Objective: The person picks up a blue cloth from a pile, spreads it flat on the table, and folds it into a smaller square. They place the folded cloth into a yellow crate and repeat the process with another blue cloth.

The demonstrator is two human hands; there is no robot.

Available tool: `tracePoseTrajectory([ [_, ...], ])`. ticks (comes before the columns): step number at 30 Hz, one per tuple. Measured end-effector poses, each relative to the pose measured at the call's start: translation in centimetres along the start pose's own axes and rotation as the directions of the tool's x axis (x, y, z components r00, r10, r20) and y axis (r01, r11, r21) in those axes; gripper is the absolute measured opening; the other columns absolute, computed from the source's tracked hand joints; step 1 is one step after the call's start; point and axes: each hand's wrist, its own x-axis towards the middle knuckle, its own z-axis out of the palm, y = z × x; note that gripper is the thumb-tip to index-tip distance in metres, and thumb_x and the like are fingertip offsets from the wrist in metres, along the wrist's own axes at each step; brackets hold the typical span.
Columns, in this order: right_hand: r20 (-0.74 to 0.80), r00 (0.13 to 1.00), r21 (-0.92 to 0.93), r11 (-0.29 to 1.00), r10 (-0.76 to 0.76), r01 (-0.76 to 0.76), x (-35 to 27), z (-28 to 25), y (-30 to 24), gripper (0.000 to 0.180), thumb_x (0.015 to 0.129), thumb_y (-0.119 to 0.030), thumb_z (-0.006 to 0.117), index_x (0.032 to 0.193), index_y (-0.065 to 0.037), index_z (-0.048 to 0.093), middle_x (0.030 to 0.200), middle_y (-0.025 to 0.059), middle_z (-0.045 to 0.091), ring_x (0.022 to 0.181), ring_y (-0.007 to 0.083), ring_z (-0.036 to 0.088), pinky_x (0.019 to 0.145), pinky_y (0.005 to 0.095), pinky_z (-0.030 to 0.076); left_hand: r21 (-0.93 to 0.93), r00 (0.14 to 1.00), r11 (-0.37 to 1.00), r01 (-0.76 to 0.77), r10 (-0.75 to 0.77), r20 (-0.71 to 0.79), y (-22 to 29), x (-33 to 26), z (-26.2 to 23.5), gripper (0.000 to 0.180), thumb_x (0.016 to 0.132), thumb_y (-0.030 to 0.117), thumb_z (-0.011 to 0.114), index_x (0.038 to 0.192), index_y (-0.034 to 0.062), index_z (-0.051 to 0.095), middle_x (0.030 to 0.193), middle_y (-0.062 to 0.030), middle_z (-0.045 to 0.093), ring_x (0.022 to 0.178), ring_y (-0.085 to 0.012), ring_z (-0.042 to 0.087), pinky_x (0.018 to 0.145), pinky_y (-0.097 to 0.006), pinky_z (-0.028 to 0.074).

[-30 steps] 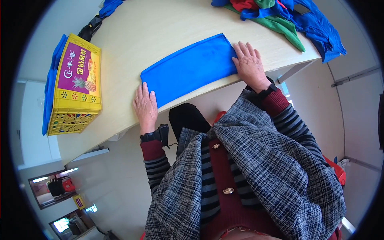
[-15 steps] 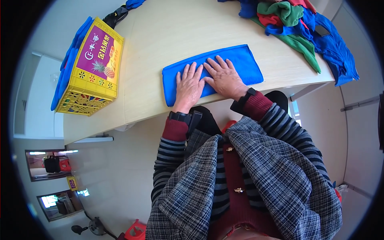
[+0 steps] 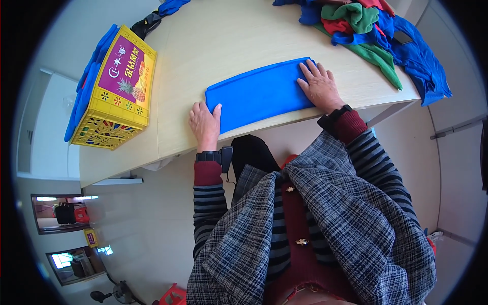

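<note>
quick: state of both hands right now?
Left hand: open, flat on the left end of the folded blue cloth, holding nothing.
Right hand: open, fingers spread, pressed flat on the cloth's right end.

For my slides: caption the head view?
Left hand and right hand press flat a folded blue cloth.

Folded cloth [image 3: 259, 94] on table [image 3: 218, 46] between hands, crate [image 3: 116, 89] far left, clothes pile [image 3: 376, 25] behind right.
</note>
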Motion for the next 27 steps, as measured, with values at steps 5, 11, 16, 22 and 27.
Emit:
tracePoseTrajectory([
  [5,-0.039,0.999,-0.093,0.995,-0.027,0.023,-1.2,-1.3,-2.5,0.067,0.104,-0.053,0.044,0.156,-0.012,0.038,0.164,0.0137,0.032,0.153,0.0382,0.024,0.123,0.0567,0.019,-0.086,0.993,0.99,0.114,-0.117,-0.03,-0.6,-0.3,-0.3,0.041,0.092,0.036,0.069,0.106,-0.0024,0.065,0.117,-0.0236,0.066,0.107,-0.0403,0.062,0.094,-0.051,0.048],
  [11,-0.076,0.93,0.059,0.93,-0.358,0.363,-4.1,-1.5,-9.5,0.086,0.096,-0.067,0.05,0.156,-0.007,0.036,0.163,0.0169,0.031,0.153,0.0406,0.023,0.121,0.0598,0.02,-0.506,0.977,0.837,0.209,-0.162,0.136,-2.0,1.4,0.7,0.031,0.089,0.02,0.073,0.109,-0.0017,0.065,0.107,-0.0183,0.069,0.099,-0.0326,0.066,0.086,-0.045,0.054],
  [16,0.012,0.925,0.057,0.924,-0.379,0.378,-4.1,-0.5,-11.0,0.1,0.089,-0.074,0.054,0.156,-0.003,0.035,0.162,0.0193,0.032,0.152,0.042,0.024,0.121,0.0595,0.02,-0.932,0.949,0.179,0.315,-0.069,0.307,-5.1,2.0,0.2,0.04,0.089,0.007,0.073,0.125,-0.001,0.058,0.113,-0.0144,0.067,0.106,-0.0224,0.064,0.085,-0.038,0.056],
  [22,0.032,0.919,0.04,0.919,-0.393,0.391,-4.6,0.0,-11.9,0.101,0.087,-0.073,0.057,0.155,-0.001,0.036,0.16,0.0202,0.035,0.15,0.0424,0.027,0.121,0.0585,0.021,-0.971,0.97,-0.035,0.235,0.078,0.232,-1.5,1.2,-6.1,0.069,0.089,0.004,0.072,0.15,0.0003,0.039,0.118,-0.0148,0.065,0.108,-0.0208,0.064,0.088,-0.035,0.056],
  [27,-0.013,0.903,0.039,0.902,-0.429,0.429,-4.9,0.6,-13.6,0.094,0.089,-0.07,0.056,0.151,-0.001,0.042,0.159,0.0205,0.036,0.15,0.042,0.027,0.121,0.0585,0.021,-0.996,0.977,0.049,0.079,0.195,0.087,4.6,2.5,-10.0,0.08,0.087,-0.001,0.07,0.156,0.0016,0.029,0.115,-0.0145,0.064,0.103,-0.0196,0.065,0.087,-0.032,0.056],
])
